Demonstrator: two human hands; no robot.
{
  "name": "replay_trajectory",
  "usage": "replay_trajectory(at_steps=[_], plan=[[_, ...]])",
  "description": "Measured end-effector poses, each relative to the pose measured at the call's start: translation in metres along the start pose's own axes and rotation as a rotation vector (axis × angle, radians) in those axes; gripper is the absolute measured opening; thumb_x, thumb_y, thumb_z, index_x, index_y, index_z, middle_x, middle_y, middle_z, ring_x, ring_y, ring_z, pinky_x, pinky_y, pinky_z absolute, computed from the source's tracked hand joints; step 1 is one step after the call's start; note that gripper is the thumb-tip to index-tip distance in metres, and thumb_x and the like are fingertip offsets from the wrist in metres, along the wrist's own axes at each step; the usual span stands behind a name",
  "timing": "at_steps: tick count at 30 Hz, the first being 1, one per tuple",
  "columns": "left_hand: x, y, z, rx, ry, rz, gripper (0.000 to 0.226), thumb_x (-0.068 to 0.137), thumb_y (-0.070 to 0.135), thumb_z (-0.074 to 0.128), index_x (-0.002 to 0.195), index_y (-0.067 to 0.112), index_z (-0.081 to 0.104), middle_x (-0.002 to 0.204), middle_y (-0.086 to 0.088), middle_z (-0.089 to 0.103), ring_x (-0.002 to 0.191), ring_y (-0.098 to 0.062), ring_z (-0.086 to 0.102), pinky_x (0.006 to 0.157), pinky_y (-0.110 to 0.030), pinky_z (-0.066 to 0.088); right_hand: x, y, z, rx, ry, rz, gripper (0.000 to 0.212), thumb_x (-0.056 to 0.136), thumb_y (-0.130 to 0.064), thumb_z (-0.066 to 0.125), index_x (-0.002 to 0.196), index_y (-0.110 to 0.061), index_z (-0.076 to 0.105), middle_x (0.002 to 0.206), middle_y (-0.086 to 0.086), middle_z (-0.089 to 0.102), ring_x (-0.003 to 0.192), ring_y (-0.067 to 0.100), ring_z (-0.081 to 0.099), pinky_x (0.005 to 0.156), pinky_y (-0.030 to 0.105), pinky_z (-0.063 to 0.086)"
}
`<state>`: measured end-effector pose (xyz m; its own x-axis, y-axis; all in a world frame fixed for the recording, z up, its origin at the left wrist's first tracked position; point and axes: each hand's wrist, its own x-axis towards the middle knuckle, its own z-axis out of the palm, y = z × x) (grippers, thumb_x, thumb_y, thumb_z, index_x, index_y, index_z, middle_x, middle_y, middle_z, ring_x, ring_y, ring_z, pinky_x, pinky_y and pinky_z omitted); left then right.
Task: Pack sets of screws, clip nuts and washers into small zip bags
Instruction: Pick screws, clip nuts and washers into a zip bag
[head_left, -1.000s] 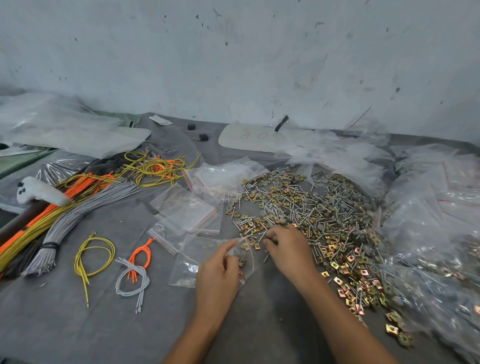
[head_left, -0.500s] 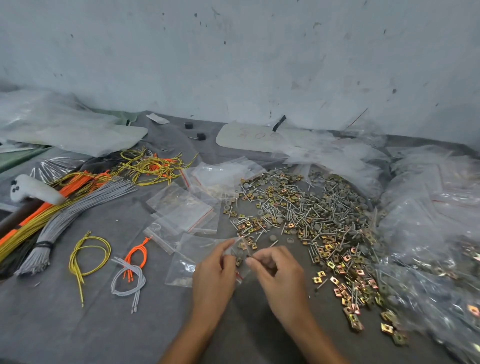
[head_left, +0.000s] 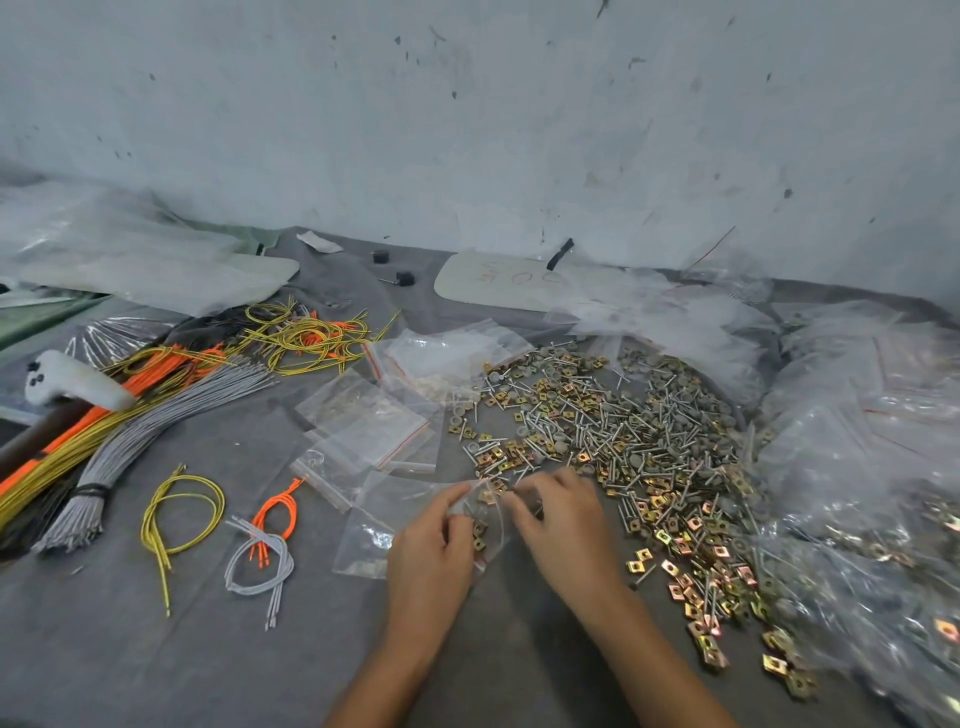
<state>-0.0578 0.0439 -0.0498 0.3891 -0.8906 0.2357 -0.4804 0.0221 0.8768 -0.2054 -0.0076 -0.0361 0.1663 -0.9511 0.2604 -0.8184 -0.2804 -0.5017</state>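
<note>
A heap of screws, gold clip nuts and grey washers (head_left: 623, 431) covers the grey cloth right of centre. My left hand (head_left: 431, 556) pinches a small clear zip bag (head_left: 488, 525) at its mouth; a few clip nuts show inside it. My right hand (head_left: 558, 519) is at the bag's opening with fingers curled; what it pinches is hidden. Empty zip bags (head_left: 363, 421) with red strips lie just left of the heap.
Bundles of orange, yellow and grey wires (head_left: 130, 410) lie at the left, with small wire loops (head_left: 182, 514) nearer me. A white controller (head_left: 72, 384) rests on them. Filled clear bags (head_left: 872, 467) pile up at the right. The wall stands close behind.
My right hand left the heap and came back to the bag's mouth, which my left hand keeps holding. The camera shifted slightly.
</note>
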Motion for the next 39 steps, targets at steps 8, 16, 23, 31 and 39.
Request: replay_trajectory(at_steps=[8, 16, 23, 31, 39], plan=[[0.000, 0.001, -0.001, 0.001, 0.008, -0.025, 0.043, 0.083, 0.030, 0.043, 0.117, 0.035, 0.070, 0.059, 0.010, 0.065, 0.053, -0.005, 0.057, 0.060, -0.034, 0.051, -0.001, 0.006, 0.017, -0.077, 0.067, -0.049, 0.014, 0.099, -0.035, 0.056, 0.100, -0.026, 0.067, 0.096, -0.007, 0.060, 0.092, 0.017, 0.052, 0.079, 0.033, 0.044], [-0.001, 0.002, 0.000, -0.017, 0.005, -0.028, 0.037, 0.090, 0.019, 0.050, 0.118, 0.033, 0.070, 0.060, 0.008, 0.067, 0.054, -0.008, 0.060, 0.064, -0.037, 0.054, -0.015, 0.001, 0.008, 0.256, 0.258, 0.041, 0.017, 0.104, -0.024, 0.042, 0.089, -0.022, 0.048, 0.089, -0.011, 0.046, 0.083, 0.014, 0.047, 0.071, 0.037, 0.045], [0.000, -0.001, 0.000, -0.025, -0.014, -0.035, 0.040, 0.086, 0.025, 0.047, 0.118, 0.037, 0.068, 0.062, 0.010, 0.067, 0.055, -0.005, 0.060, 0.063, -0.034, 0.053, -0.045, -0.007, 0.013, 0.180, 0.045, -0.258, 0.017, 0.100, -0.041, 0.046, 0.101, -0.031, 0.061, 0.096, -0.018, 0.048, 0.090, 0.003, 0.051, 0.079, 0.015, 0.040], [0.000, -0.001, 0.000, 0.003, 0.016, -0.019, 0.037, 0.090, 0.016, 0.051, 0.116, 0.034, 0.070, 0.058, 0.017, 0.062, 0.050, -0.004, 0.053, 0.054, -0.021, 0.042, -0.013, 0.024, -0.004, 0.117, 0.063, -0.108, 0.015, 0.097, -0.022, 0.061, 0.109, -0.028, 0.066, 0.104, -0.010, 0.053, 0.104, 0.016, 0.054, 0.086, 0.033, 0.048], [0.001, -0.002, 0.001, 0.010, 0.012, -0.025, 0.038, 0.091, 0.009, 0.054, 0.115, 0.034, 0.071, 0.055, 0.015, 0.061, 0.046, -0.004, 0.051, 0.052, -0.025, 0.042, -0.003, 0.038, -0.004, -0.010, -0.044, -0.082, 0.013, 0.100, -0.029, 0.056, 0.107, -0.026, 0.066, 0.112, -0.002, 0.051, 0.104, 0.019, 0.047, 0.089, 0.033, 0.045]])
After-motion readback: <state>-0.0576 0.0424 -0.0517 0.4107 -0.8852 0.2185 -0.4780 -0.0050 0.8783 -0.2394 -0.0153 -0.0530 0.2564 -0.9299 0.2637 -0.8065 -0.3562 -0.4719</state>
